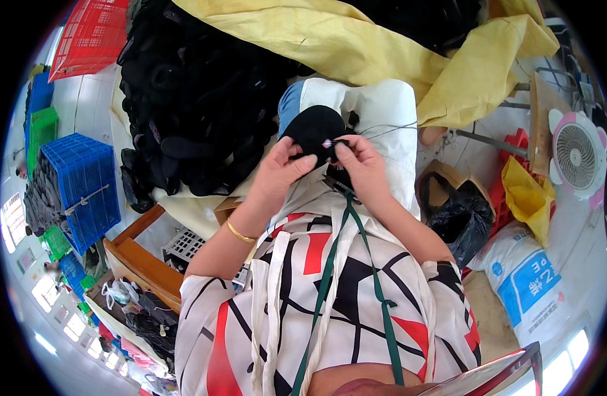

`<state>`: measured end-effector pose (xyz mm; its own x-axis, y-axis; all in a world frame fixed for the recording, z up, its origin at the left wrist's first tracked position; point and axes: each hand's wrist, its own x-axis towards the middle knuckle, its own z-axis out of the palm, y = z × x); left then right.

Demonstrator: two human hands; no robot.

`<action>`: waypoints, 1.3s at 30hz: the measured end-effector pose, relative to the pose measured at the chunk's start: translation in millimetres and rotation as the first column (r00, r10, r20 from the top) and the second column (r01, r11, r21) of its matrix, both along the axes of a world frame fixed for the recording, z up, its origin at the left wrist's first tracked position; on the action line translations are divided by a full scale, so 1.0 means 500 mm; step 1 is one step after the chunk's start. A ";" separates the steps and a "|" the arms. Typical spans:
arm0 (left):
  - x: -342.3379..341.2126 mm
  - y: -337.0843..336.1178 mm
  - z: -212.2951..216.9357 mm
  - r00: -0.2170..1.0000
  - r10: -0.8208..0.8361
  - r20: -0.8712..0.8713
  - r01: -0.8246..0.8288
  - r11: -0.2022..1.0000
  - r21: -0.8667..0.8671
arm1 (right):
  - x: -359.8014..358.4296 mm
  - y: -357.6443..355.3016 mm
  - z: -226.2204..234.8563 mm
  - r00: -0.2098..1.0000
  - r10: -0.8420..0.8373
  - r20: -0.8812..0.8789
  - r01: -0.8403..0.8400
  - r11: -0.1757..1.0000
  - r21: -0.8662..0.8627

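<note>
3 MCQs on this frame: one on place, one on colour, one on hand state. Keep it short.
1. Where is the heap of black pieces?
A. ahead and to the person's left
B. on the fan
C. in the red crate

2. What colour is the crate on the person's left, nearest the stacked dark pieces?
A. white
B. blue
C. pink

3. What are the hands doing?
A. resting open on the lap
B. both pinching one black piece
C. holding the fan

Key:
1 A, the heap fills the upper left under the yellow sheet.
2 B, its lattice walls are blue.
3 B, left hand and right hand both grip the black piece.
</note>
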<state>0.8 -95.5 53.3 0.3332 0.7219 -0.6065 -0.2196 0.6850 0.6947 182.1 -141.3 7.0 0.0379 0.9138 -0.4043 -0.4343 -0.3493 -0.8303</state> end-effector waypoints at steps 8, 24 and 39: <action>0.028 -0.028 -0.076 0.958 0.271 -0.096 -0.282 0.951 -0.128 | 0.004 -0.013 0.017 0.668 0.175 0.723 -0.470 0.853 0.227; 0.072 0.006 -0.078 0.944 0.295 -0.148 -0.322 0.922 -0.214 | 0.034 0.028 0.023 0.857 0.357 0.371 -0.316 0.934 -0.167; 0.066 -0.005 -0.078 0.957 0.257 -0.131 -0.281 0.936 -0.213 | 0.034 0.046 0.018 0.857 0.399 0.325 -0.355 0.916 -0.187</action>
<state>33.7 -98.0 14.5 0.0753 0.6149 -0.7850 -0.3552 0.7522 0.5551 198.9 -118.3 16.1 -0.1416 0.8338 -0.5336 0.0615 -0.5306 -0.8454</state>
